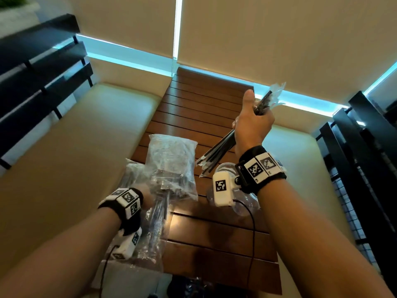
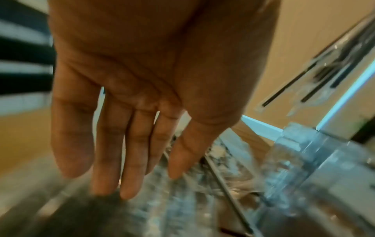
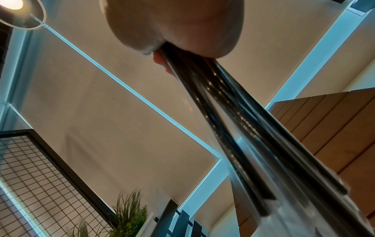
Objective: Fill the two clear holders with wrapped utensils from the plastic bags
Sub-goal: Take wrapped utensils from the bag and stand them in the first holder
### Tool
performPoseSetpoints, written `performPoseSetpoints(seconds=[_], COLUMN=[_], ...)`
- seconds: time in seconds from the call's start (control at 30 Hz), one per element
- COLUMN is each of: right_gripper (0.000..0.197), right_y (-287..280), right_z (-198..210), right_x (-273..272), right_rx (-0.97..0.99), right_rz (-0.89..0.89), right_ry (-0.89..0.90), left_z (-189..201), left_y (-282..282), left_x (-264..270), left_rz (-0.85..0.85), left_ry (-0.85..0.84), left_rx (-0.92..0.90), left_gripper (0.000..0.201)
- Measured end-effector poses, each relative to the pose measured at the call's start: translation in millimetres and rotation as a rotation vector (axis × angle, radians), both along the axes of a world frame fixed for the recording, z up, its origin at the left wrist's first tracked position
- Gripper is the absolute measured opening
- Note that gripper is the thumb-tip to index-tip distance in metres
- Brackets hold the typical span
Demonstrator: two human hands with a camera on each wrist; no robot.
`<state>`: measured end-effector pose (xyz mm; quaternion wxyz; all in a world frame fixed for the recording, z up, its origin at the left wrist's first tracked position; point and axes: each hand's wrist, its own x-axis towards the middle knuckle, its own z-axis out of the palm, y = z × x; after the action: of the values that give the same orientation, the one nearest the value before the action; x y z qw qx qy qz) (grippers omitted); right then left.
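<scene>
1. The bundle of wrapped utensils (image 1: 219,150), long black sticks in clear sleeves, is held in the air above the desk (image 1: 214,233). It slants from the 1 o'clock side down toward 7 o'clock, and its lower ends hang just over a clear holder (image 1: 227,168).
2. The right hand (image 1: 251,125) is the working grip. Its fingers are curled tight round the middle of the bundle, with the thumb lying along it, as the right wrist view confirms.
3. Only part of that clear holder shows, behind the right wrist. Whether it has anything in it, I cannot tell.
4. At 9 o'clock from the bundle stands a plastic bag (image 1: 171,164) with more wrapped utensils inside; a second bag (image 1: 154,229) lies nearer the person.
5. The left hand (image 2: 142,89) is open with straight fingers, holding nothing, reaching down at the nearer bag.
6. Step in hand, as I judge it: carrying one bunch to a holder. The next move calls for tipping the bundle upright, lining its lower ends over the holder's mouth, lowering it in, then loosening the fingers.
</scene>
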<state>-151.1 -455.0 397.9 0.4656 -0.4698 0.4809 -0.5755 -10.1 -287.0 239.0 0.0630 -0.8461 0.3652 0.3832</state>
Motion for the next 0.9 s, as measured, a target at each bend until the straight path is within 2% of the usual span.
performPoseSetpoints(seconds=[0.03,0.1,0.17,0.2,0.23,0.3,0.33,0.4,0.5,0.57,0.63,0.73,0.87,0.9], right_gripper=[0.103,0.095,0.067,0.05,0.039,0.033,0.033,0.033,0.033,0.035,0.036,0.031,0.013,0.015], right_y=[-1,2,9,11,11,12,14,21,35,44,51,57,61,62], right_z=[-2,4,15,19,22,30,36,47,60,69,74,77,73,72], right_x=[1,3,5,7,8,10,9,7,1,-3,-8,-13,-16,-17], right_rx=[0.004,0.015,0.007,-0.005,-0.006,-0.006,-0.013,-0.028,-0.079,-0.124,-0.183,-0.32,-0.42,-0.431], right_rz=[0.008,0.048,0.104,0.122,0.135,0.169,0.189,0.227,0.301,0.343,0.369,0.356,0.363,0.384], right_ry=[0.003,0.006,0.001,-0.018,-0.048,-0.123,-0.158,-0.217,-0.285,-0.293,-0.294,-0.213,-0.159,-0.148], left_z=[10,33,58,70,82,103,113,125,118,113,114,125,140,145], left_y=[4,5,-4,-11,-19,-33,-37,-42,-51,-56,-59,-62,-65,-66], left_x=[4,19,27,26,20,-1,-12,-29,-32,-30,-32,-39,-50,-54], left_rz=[-0.066,-0.026,0.079,0.087,0.077,0.152,0.24,0.437,0.592,0.672,0.752,0.764,0.73,0.713], left_ry=[-0.107,-0.269,-0.303,-0.251,-0.129,0.273,0.477,0.724,0.809,0.844,0.987,1.184,1.302,1.325], left_rx=[0.045,-0.034,-0.307,-0.473,-0.617,-0.836,-0.874,-0.861,-0.749,-0.713,-0.713,-0.681,-0.6,-0.608], left_gripper=[0.021,0.014,0.018,0.021,0.028,0.039,0.042,0.062,0.089,0.092,0.089,0.094,0.098,0.097])
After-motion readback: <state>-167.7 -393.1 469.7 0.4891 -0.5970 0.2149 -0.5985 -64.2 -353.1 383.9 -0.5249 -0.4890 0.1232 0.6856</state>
